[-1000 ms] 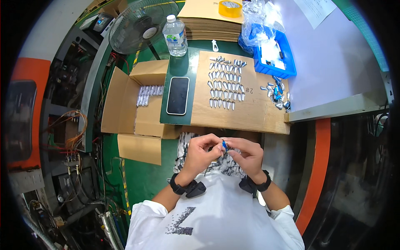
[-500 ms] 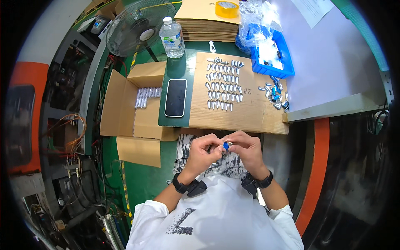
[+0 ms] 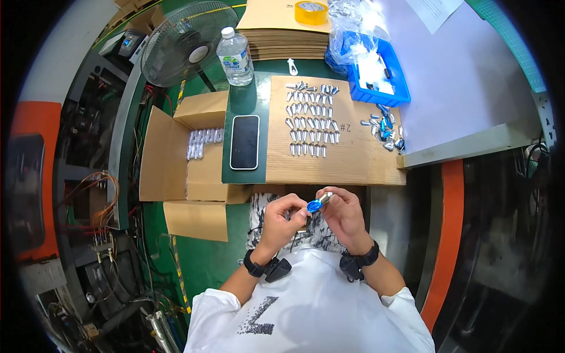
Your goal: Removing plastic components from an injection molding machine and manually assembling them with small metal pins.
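Observation:
Above my lap, my right hand (image 3: 345, 219) grips a small silver metal piece (image 3: 325, 197) between thumb and fingers. Shiny blue film (image 3: 313, 206) covers the end that points to my left hand. My left hand (image 3: 281, 223) is closed in a pinch, its fingertips at the edge of that film. Beyond the hands, a flat cardboard sheet (image 3: 353, 159) carries several rows of similar silver pieces (image 3: 310, 123). A loose heap of silver and blue-wrapped pieces (image 3: 385, 126) lies toward its right side.
Left of the sheet lies a phone (image 3: 245, 142), beside an open carton (image 3: 159, 159) holding wrapped pieces. A water bottle (image 3: 235, 57), a fan (image 3: 188, 47), stacked cardboard (image 3: 282, 46) with yellow tape (image 3: 311, 12), and a blue bin (image 3: 402, 88) stand farther back. A grey panel (image 3: 471, 88) rises at right.
The silver piece, mostly hidden between both hands before, now shows plainly in my right hand, blue end toward the left. My hands have drawn slightly apart, and the view has shifted a little.

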The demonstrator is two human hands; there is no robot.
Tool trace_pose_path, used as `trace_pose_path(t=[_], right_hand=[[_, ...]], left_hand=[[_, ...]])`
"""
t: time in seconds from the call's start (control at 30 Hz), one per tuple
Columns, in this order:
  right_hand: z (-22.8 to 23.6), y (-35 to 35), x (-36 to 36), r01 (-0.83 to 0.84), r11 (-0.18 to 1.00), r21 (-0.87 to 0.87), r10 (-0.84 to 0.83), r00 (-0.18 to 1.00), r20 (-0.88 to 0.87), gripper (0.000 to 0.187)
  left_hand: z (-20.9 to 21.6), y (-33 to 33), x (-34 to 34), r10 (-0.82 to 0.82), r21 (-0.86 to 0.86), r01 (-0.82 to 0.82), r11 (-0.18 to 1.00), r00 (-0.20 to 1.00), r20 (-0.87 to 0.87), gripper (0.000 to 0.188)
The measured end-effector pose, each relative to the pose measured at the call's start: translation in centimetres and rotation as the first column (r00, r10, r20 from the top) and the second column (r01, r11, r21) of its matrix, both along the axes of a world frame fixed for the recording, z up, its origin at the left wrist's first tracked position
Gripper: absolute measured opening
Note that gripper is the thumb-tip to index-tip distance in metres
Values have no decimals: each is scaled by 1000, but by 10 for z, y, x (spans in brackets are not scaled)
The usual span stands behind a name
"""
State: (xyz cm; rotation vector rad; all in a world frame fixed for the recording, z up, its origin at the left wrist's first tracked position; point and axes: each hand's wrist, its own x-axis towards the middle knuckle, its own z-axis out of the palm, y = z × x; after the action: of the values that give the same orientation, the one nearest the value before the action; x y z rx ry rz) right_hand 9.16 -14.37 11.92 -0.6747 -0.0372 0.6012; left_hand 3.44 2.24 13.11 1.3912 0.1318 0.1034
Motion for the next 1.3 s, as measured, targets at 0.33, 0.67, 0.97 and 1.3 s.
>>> trace_pose_path(t=[0.33, 0.67, 0.97, 1.3], right_hand=[[-26, -7, 65, 223, 832, -508, -166, 974, 155, 22], [-86, -1, 124, 530, 147, -835, 118, 829, 546, 23], [-90, -3, 123, 590, 98, -801, 158, 786, 598, 23], [-73, -33, 176, 882, -101, -460, 423, 456, 783, 14]], left_hand=[[-18, 34, -26, 72, 12, -71, 997, 995, -67, 8], [-27, 43, -37, 77, 1, -78, 997, 988, -133, 10], [-27, 44, -35, 93, -33, -99, 995, 984, -150, 10], [-24, 43, -32, 99, -26, -105, 994, 982, -161, 9]])
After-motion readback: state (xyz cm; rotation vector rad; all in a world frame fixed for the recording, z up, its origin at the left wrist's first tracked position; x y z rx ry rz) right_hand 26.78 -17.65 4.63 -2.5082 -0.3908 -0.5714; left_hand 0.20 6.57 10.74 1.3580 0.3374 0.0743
